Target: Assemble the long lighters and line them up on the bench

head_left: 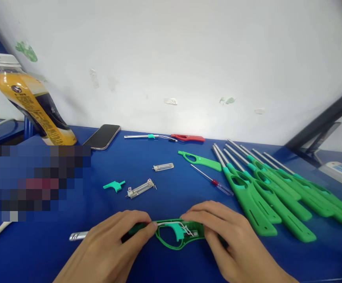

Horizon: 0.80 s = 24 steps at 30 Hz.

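Observation:
An opened green lighter housing (173, 246) lies between my hands near the table's front edge, with a teal trigger (177, 231) and white wires inside. My left hand (114, 239) grips its left end, thumb and forefinger pinched at the wire. A silver metal tube (78, 236) sticks out to the left from under that hand. My right hand (224, 232) holds the right end of the housing, its fingertips on the upper edge. Beyond the hands lie a loose teal trigger (115, 186), a clear fuel tank with metal parts (141, 188) and a smaller clear tank (163, 167).
Several green lighters (265, 192) lie at the right. A screwdriver (213, 181), a green half-shell (202, 160) and a red lighter part (188, 138) lie on the blue table (100, 204). A phone (104, 136) and a yellow bottle (37, 106) stand back left.

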Motion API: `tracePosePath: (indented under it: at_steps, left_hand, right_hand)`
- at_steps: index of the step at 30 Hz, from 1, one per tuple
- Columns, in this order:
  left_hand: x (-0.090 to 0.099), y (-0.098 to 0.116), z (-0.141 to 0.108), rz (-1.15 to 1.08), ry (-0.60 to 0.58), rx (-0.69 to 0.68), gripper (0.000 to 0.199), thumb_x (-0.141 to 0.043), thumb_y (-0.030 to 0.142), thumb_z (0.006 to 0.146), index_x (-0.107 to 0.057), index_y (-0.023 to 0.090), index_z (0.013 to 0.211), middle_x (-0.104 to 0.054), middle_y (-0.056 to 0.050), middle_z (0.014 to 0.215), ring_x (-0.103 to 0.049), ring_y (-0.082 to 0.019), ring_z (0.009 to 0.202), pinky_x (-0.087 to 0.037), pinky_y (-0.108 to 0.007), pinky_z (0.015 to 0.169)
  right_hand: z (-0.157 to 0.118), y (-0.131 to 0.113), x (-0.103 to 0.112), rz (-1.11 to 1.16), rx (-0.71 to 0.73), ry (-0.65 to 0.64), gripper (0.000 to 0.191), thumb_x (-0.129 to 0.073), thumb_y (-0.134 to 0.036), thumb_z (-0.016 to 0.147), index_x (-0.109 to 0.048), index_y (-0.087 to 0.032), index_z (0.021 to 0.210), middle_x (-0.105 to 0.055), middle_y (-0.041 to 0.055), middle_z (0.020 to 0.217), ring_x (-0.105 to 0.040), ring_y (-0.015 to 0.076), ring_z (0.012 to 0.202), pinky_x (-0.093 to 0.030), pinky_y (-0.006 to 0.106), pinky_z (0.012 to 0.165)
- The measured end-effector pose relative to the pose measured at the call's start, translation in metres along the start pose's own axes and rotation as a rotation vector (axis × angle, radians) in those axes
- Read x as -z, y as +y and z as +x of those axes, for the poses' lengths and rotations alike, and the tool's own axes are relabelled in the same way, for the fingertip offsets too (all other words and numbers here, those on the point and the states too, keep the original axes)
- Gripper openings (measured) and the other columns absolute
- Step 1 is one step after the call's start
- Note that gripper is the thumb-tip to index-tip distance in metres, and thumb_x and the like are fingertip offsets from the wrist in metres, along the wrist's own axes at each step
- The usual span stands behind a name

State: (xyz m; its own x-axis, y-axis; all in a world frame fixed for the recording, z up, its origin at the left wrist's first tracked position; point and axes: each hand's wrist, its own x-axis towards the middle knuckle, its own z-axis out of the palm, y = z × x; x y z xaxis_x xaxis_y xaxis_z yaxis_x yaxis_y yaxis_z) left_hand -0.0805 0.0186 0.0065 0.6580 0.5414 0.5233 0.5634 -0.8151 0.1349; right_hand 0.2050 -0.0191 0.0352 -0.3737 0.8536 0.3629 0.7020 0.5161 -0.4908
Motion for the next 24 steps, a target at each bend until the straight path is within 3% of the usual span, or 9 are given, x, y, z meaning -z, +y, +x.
tracePosePath:
  at_steps: [8, 16, 24]
  left_hand:
    - [-0.005, -0.002, -0.015, 0.133, 0.021, -0.072, 0.043, -0.039, 0.012, 0.111, -0.067, 0.028, 0.14, -0.079, 0.002, 0.126, -0.078, -0.015, 0.107, -0.06, -0.024, 0.101]
    - [0.002, -0.001, 0.002, 0.059, 0.036, -0.12, 0.037, -0.037, 0.011, 0.113, -0.068, 0.023, 0.128, -0.08, -0.001, 0.112, -0.079, -0.015, 0.094, -0.063, -0.023, 0.083]
    - [-0.005, -0.001, -0.001, 0.051, 0.036, -0.089, 0.036, -0.041, 0.013, 0.111, -0.067, 0.023, 0.134, -0.078, -0.005, 0.118, -0.079, -0.018, 0.104, -0.066, -0.028, 0.089]
  right_hand:
    - [0.002, 0.001, 0.0, -0.073, 0.022, 0.05, 0.049, -0.044, -0.003, 0.1, -0.074, -0.031, 0.127, -0.08, 0.0006, 0.117, -0.079, 0.017, 0.103, -0.063, 0.031, 0.091]
    - [0.001, 0.006, 0.0, -0.134, 0.043, 0.073, 0.045, -0.045, -0.005, 0.101, -0.071, -0.03, 0.128, -0.079, 0.0021, 0.118, -0.078, 0.0175, 0.105, -0.064, 0.032, 0.09]
    - [0.02, 0.018, 0.04, -0.387, 0.161, -0.073, 0.038, -0.048, -0.011, 0.106, -0.068, -0.028, 0.134, -0.075, 0.0082, 0.126, -0.074, 0.0266, 0.113, -0.061, 0.049, 0.099]
